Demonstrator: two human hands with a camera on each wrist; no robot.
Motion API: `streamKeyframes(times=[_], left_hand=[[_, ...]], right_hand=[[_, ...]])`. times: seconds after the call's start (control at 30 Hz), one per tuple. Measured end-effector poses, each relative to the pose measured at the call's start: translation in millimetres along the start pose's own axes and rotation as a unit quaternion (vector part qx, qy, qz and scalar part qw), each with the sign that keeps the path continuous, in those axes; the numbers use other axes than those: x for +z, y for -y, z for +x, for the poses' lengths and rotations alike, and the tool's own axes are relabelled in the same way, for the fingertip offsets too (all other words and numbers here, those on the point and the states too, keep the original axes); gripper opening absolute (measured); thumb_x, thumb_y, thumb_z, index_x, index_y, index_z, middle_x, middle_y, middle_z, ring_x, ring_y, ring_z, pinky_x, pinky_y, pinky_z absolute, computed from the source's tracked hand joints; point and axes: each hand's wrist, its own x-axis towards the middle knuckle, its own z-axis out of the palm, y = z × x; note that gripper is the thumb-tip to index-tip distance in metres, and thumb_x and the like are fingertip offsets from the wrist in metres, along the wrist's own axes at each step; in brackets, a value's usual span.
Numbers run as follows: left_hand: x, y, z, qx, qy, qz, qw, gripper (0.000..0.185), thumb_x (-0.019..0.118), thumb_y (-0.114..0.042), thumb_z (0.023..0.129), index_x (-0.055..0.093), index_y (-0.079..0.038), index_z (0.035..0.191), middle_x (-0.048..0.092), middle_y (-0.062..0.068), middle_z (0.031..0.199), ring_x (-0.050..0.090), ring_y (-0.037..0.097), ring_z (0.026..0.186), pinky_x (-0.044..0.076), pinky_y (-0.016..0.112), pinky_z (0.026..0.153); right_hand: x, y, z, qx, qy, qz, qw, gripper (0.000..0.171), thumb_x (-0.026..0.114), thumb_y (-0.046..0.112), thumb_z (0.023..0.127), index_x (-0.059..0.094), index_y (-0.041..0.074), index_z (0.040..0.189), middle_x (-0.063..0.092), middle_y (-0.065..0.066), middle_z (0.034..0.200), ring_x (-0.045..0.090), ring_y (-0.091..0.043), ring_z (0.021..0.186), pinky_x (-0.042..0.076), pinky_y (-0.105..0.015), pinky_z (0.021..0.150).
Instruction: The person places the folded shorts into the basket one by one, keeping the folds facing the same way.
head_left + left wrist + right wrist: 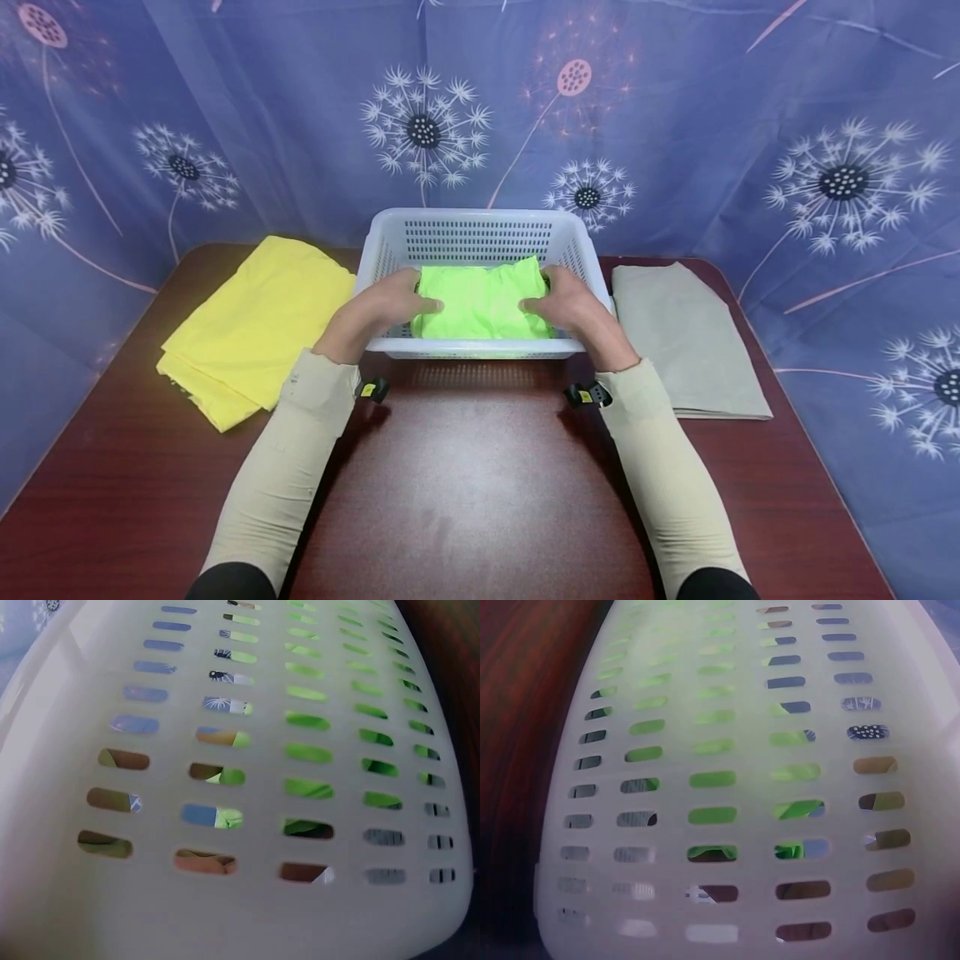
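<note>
A folded bright green cloth (pixel 480 302) is inside a white plastic basket (pixel 476 347) with slotted walls. My left hand (pixel 390 300) holds the cloth's left end, thumb on top and the other fingers mostly hidden. At the right end my right hand (pixel 567 302) grips it the same way, its thumb pressed on the near face. Both wrists reach over the basket's front corners. In the left wrist view, green cloth (pixel 307 752) shows through the slots of the basket wall (pixel 150 915). Through the right wrist view's slots, the cloth (pixel 712 780) appears too.
Left of the basket lies a folded yellow cloth (pixel 262 325), its lower corner spread toward the front. A folded grey cloth (pixel 686 342) lies at the right, close beside the basket. All stand on a dark red-brown table (pixel 465 483), with a blue dandelion-print curtain (pixel 300 108) behind.
</note>
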Motion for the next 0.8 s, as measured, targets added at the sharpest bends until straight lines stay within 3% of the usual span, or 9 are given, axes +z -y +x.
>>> streamKeyframes(times=[0.13, 0.2, 0.43, 0.63, 0.8], left_hand=[[-0.6, -0.6, -2.0, 0.006, 0.000, 0.004, 1.0000, 0.069, 0.066, -0.018, 0.104, 0.032, 0.005, 0.160, 0.041, 0.019, 0.149, 0.041, 0.025, 0.082, 0.042, 0.042, 0.080], [-0.9, -0.8, -2.5, 0.008, -0.001, 0.011, 0.9999, 0.067, 0.066, -0.018, 0.103, 0.036, 0.005, 0.159, 0.043, 0.020, 0.148, 0.041, 0.023, 0.077, 0.043, 0.041, 0.079], [-2.0, 0.0, -0.7, 0.016, -0.006, 0.043, 0.9989, 0.051, 0.067, -0.017, 0.102, 0.050, 0.007, 0.143, 0.054, 0.023, 0.126, 0.049, 0.026, 0.081, 0.045, 0.038, 0.078], [-3.5, -2.2, -3.1, 0.018, -0.008, 0.064, 0.9977, 0.041, 0.067, -0.022, 0.103, 0.056, 0.005, 0.132, 0.056, 0.020, 0.115, 0.049, 0.025, 0.080, 0.045, 0.037, 0.075], [-5.8, -2.9, -5.6, 0.023, -0.012, 0.083, 0.9962, 0.052, 0.067, -0.027, 0.103, 0.054, 0.005, 0.141, 0.057, 0.019, 0.123, 0.050, 0.028, 0.090, 0.044, 0.039, 0.079]], right_hand=[[0.1, 0.2, 0.3, -0.003, 0.000, 0.004, 1.000, 0.036, 0.072, 0.015, 0.100, 0.057, -0.002, 0.128, 0.054, -0.016, 0.106, 0.053, -0.028, 0.090, 0.048, -0.037, 0.076], [0.1, 0.4, 0.3, -0.003, 0.002, 0.007, 1.000, 0.035, 0.072, 0.015, 0.100, 0.057, -0.003, 0.127, 0.054, -0.017, 0.107, 0.053, -0.029, 0.091, 0.048, -0.037, 0.077], [-0.6, 1.4, -1.2, 0.010, 0.005, 0.004, 1.000, 0.064, 0.072, 0.015, 0.100, 0.042, -0.008, 0.152, 0.053, -0.021, 0.136, 0.054, -0.030, 0.099, 0.051, -0.038, 0.084], [-1.2, 1.8, -3.2, 0.014, 0.011, 0.010, 1.000, 0.070, 0.072, 0.016, 0.100, 0.037, -0.007, 0.156, 0.048, -0.024, 0.149, 0.054, -0.030, 0.097, 0.051, -0.039, 0.084], [-2.7, 1.7, -4.3, 0.013, 0.017, 0.002, 1.000, 0.074, 0.071, 0.019, 0.101, 0.033, -0.006, 0.160, 0.041, -0.025, 0.161, 0.052, -0.034, 0.118, 0.050, -0.046, 0.103]])
